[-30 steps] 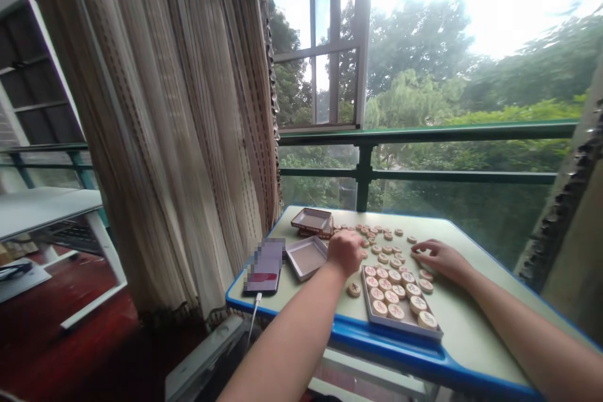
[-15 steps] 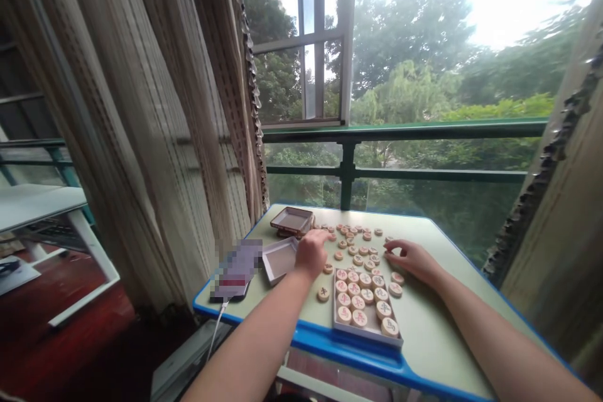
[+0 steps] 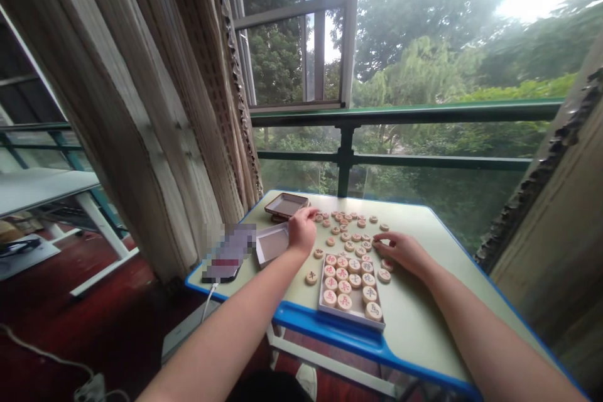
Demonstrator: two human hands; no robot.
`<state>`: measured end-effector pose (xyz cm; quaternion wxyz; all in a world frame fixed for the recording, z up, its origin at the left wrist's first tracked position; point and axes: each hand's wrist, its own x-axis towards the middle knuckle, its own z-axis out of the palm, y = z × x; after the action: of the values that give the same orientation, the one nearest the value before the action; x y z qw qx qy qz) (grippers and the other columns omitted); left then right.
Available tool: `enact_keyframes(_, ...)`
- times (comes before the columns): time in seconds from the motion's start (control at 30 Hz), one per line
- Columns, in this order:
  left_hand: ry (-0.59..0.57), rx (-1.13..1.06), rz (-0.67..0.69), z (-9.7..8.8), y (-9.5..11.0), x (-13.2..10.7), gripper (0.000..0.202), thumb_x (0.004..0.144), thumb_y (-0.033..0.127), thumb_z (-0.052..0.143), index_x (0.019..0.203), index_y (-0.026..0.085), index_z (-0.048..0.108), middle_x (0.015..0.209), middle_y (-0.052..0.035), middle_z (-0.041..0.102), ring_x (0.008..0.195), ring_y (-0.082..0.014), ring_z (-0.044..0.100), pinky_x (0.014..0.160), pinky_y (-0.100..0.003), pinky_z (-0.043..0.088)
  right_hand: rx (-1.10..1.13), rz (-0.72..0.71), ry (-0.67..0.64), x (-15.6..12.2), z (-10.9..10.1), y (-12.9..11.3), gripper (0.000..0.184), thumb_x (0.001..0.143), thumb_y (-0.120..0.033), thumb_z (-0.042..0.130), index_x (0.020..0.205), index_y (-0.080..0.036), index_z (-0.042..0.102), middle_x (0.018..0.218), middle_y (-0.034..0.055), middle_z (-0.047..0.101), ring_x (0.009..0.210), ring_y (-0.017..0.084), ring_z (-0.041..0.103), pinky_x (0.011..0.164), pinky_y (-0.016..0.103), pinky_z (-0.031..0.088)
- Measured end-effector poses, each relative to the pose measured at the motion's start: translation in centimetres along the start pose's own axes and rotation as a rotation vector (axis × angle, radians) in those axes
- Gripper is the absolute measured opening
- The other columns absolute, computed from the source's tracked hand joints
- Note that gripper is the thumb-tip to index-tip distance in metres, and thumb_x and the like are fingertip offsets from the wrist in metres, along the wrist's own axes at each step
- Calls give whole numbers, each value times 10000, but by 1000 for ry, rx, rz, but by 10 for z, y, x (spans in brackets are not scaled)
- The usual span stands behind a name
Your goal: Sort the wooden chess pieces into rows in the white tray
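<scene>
My left hand (image 3: 302, 230) reaches over the table's far left side, fingers stretched forward and a little apart beside loose xiangqi pieces (image 3: 326, 223). My right hand (image 3: 402, 250) hovers low at the right of the loose pieces. Its fingertips come together beside a piece (image 3: 366, 245); what is between them, if anything, I cannot make out. Between my forearms lies a shallow box tray (image 3: 377, 325) of round wooden xiangqi pieces with red and dark characters. A gap shows in its lower middle. A single piece (image 3: 311, 277) rests left of the tray.
Left of the pieces lie an open pale box lid (image 3: 272, 245), a brown-rimmed box (image 3: 287, 204) and a phone (image 3: 228, 254) with a white cable. The table (image 3: 433, 320) has a blue edge. A curtain (image 3: 207, 138) hangs at left; a green railing (image 3: 405, 115) runs behind.
The camera view has tilted down, shifting the table up and left. My left fingers have lifted slightly away from a piece. My right fingertips have moved nearer me and drawn together.
</scene>
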<state>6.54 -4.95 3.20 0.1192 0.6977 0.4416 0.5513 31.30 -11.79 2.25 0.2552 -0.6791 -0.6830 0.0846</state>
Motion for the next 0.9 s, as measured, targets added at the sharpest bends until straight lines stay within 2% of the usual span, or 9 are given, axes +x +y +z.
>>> enact_keyframes(0.07,-170,176,-80,6,9,10,316,700,40,424,750,180,703,774,-46,708,787,-172,646,770,-285,509,14,-27,14,0,4,0,276,767,-375,529,869,-229,740,821,42,725,691,185,647,646,264,491)
enact_keyframes(0.13,-333,317,-74,13,14,17,270,724,99,466,785,199,709,833,-43,713,845,-180,638,792,-278,495,37,-75,25,0,7,0,261,772,-355,520,854,-244,741,919,34,721,732,187,655,679,271,500)
enact_keyframes(0.27,-627,485,142,24,12,21,319,716,104,522,967,212,689,1041,-50,680,967,-182,601,866,-273,460,36,-120,21,1,11,-2,261,781,-357,514,864,-246,734,1002,34,702,714,177,648,675,280,511)
enact_keyframes(0.4,-772,508,313,30,1,18,401,671,118,601,1047,242,665,1077,-50,666,1031,-212,563,900,-302,439,-45,-106,65,4,11,-2,294,808,-386,496,916,-230,720,1013,62,690,805,202,631,752,320,496)
enact_keyframes(0.5,-796,510,314,32,-8,18,327,674,140,614,968,258,693,1026,-32,681,1013,-201,567,908,-288,429,-135,-172,104,7,12,-4,303,836,-362,464,935,-231,718,1071,80,662,957,241,578,851,390,445)
enact_keyframes(0.57,-751,502,289,33,-12,19,263,675,135,612,888,253,709,976,-35,691,988,-196,577,906,-282,427,-170,-209,84,7,13,-10,307,852,-355,440,963,-267,712,1135,65,637,1028,264,534,892,449,397)
enact_keyframes(0.67,-693,487,287,33,-13,18,236,711,135,572,864,247,712,945,-48,693,956,-201,591,888,-293,434,-136,-215,37,5,15,-24,350,882,-390,384,1075,-319,667,1232,24,590,1122,289,464,938,504,328)
enact_keyframes(0.8,-684,504,268,33,-9,17,186,791,237,530,879,218,692,925,-82,688,900,-212,614,832,-313,457,-104,-237,-100,1,17,-38,385,899,-415,340,1103,-320,653,1216,3,605,1150,298,430,960,523,302)
enact_keyframes(0.9,-680,479,219,36,-10,17,174,772,242,577,915,197,666,951,-100,680,901,-223,620,816,-322,463,-96,-252,-121,-2,18,-36,395,905,-413,327,1070,-306,669,1190,4,621,1113,279,456,953,505,320)
